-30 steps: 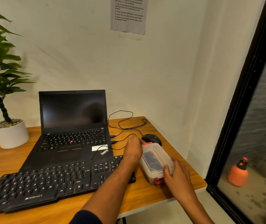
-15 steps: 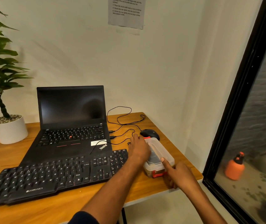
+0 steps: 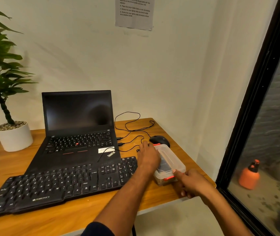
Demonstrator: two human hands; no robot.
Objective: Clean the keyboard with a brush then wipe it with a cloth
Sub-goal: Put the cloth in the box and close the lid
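A black external keyboard (image 3: 59,186) lies along the front of the wooden table (image 3: 33,223). To its right stands a clear plastic container (image 3: 172,159) with a lid and red clasps at both ends; something dark lies inside. My left hand (image 3: 148,157) grips the container's left side. My right hand (image 3: 192,183) is at its near end, thumb on the near red clasp (image 3: 169,177), the other fingers curled below. No brush or cloth shows outside the box.
An open black laptop (image 3: 78,133) stands behind the keyboard. A black mouse (image 3: 159,140) and looping cables (image 3: 132,126) lie behind the container. A potted plant (image 3: 15,137) is far left. The table's right edge is close to the container. An orange bottle (image 3: 249,176) stands behind the glass.
My right hand slid off the lid's top down to the near red clasp. My left hand stayed on the container's left side.
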